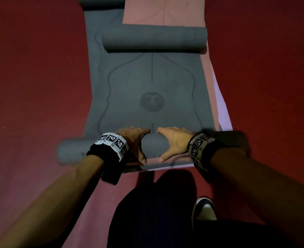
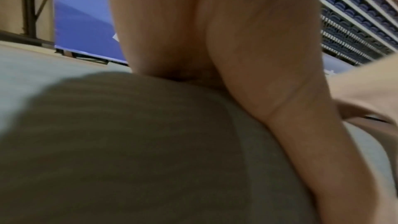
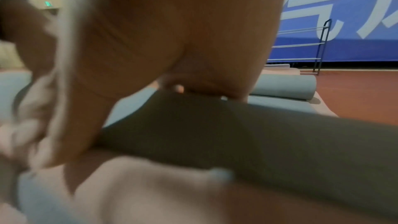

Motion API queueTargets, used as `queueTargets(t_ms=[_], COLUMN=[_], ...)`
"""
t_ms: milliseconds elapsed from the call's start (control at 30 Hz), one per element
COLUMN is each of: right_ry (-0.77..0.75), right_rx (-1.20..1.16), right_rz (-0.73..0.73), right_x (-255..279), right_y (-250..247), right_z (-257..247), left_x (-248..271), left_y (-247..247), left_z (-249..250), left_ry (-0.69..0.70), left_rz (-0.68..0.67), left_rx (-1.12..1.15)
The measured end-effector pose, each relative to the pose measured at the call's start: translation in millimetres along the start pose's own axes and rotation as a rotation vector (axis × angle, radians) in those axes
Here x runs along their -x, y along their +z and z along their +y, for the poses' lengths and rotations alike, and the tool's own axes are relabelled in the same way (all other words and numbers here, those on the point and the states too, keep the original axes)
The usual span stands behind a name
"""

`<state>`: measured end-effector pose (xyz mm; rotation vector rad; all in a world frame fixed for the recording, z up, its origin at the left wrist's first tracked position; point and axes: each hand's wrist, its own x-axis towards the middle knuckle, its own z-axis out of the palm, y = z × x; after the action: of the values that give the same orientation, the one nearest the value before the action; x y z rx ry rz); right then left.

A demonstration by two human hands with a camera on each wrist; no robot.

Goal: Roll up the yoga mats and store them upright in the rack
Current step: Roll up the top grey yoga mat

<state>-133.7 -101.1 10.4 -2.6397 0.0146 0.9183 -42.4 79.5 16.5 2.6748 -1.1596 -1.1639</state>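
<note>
Grey mat (image 1: pixel 151 90) lies flat on the red floor (image 1: pixel 31 68), on top of a pink mat (image 1: pixel 207 72); its near end is wound into a fat roll (image 1: pixel 72 151) at the person's feet. Left hand (image 1: pixel 135 140) and right hand (image 1: pixel 174 140) sit side by side at the middle of that roll, fingers draped over its far side and thumbs down the near face, cupping it rather than clenching. Judged progress: early to middle. One grey roll (image 1: pixel 154 39) is finished and lies crosswise further up the mat; a further grey roll (image 1: pixel 101 2) shows at the top edge. The mat in hand has most of its length flat, and the pink mat beneath is not started. Nothing stands in the rack (image 3: pixel 318 45), seen from the right wrist against a blue banner (image 3: pixel 355 14), well apart from the work. Axis: the roll's long axis runs left to right across the person, ends pointing to either side; the flat mat's length runs straight away from them, so rolling travels forward. The finished roll lies parallel. All rolls lie horizontal, none upright yet.
</note>
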Motion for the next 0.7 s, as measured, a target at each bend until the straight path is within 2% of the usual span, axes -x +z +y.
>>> queueTargets(t_ms=[200, 367, 533, 700], right_ry=[0.019, -0.007, -0.059, -0.037], right_rx=[0.069, 0.027, -0.004, -0.066], right_rz=[0.07, 0.142, 0.195, 0.204], right_x=[5.0, 6.8, 9.5, 14.6], right_y=[4.2, -3.3, -22.4, -44.9], right_z=[-0.5, -0.8, -4.9, -12.6], left_x=[-4.2, 4.5, 16.5, 34.2], left_y=[-6.9, -11.0, -24.9, -37.9], left_z=[-0.7, 0.6, 0.2, 0.9], left_ry=[0.002, 0.016, 0.028, 0.045], left_rz=[0.017, 0.061, 0.097, 0.126], left_rx=[0.006, -0.002, -0.003, -0.022])
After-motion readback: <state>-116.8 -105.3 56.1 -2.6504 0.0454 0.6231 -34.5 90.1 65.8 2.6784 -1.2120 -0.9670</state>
